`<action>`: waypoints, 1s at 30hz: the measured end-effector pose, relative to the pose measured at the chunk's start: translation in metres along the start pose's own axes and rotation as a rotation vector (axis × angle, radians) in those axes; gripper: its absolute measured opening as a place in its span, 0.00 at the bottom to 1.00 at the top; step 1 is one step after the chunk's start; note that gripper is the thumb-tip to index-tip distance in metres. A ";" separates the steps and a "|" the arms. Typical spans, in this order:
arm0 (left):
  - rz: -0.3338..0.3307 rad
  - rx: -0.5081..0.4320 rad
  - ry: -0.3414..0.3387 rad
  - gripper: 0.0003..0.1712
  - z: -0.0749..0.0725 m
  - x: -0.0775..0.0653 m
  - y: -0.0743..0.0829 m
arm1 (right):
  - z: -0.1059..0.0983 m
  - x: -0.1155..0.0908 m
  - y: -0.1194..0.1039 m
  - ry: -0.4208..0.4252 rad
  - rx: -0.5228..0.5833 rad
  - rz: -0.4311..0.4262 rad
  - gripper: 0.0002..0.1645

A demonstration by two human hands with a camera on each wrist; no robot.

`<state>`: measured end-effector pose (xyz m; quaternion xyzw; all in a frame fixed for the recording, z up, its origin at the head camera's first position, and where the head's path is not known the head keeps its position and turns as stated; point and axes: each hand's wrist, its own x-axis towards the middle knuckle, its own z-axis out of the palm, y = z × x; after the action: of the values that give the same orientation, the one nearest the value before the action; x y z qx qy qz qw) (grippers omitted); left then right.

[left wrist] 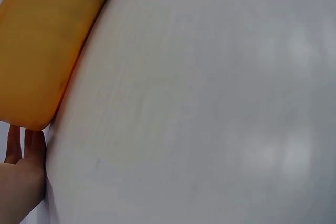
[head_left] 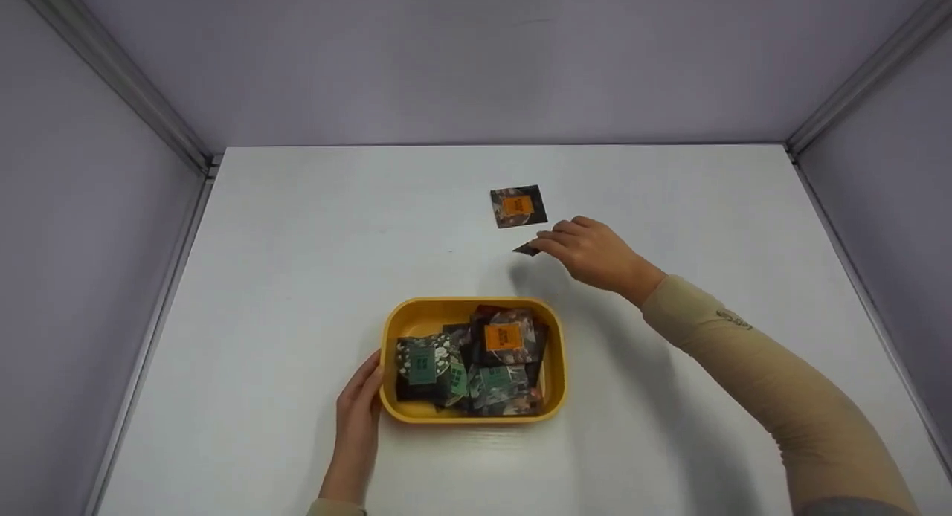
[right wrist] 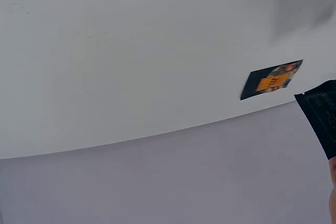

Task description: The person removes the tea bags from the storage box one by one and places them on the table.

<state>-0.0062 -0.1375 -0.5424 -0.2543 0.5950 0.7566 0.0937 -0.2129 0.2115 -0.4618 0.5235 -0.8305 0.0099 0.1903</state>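
My right hand [head_left: 599, 256] pinches a small dark packet [head_left: 527, 250] by its edge, held above the table. In the right wrist view this packet [right wrist: 321, 114] shows a dark back with faint print. Just beyond it, a square packet with an orange label [head_left: 518, 206] lies flat on the table. Nearer to me stands a yellow plastic bin [head_left: 473, 420], part filled with packets in a loose pile. Against the bin's left outer wall, the fingers of my left hand [head_left: 358, 408] rest, fairly straight.
Inside the bin lie several dark patterned packets, among them one with an orange label [head_left: 504, 337] and one with a green label [head_left: 423, 366]. The white table [head_left: 297, 263] meets pale partition walls [head_left: 476, 70] at the back and both sides.
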 end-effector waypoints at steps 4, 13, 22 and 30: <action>0.003 -0.019 -0.017 0.33 0.000 0.000 0.000 | 0.009 -0.008 0.010 -0.101 -0.060 0.143 0.18; -0.012 -0.059 -0.026 0.35 -0.003 -0.001 -0.001 | 0.031 -0.013 0.019 -0.182 -0.172 0.485 0.12; -0.034 -0.064 -0.018 0.36 -0.001 -0.004 -0.003 | 0.050 -0.015 0.024 -0.267 -0.221 0.583 0.14; -0.015 -0.066 -0.033 0.35 -0.008 -0.004 0.003 | 0.062 0.000 0.029 -0.406 -0.199 0.639 0.21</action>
<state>-0.0023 -0.1451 -0.5394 -0.2492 0.5663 0.7791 0.1011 -0.2569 0.2109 -0.5136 0.2087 -0.9693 -0.1156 0.0594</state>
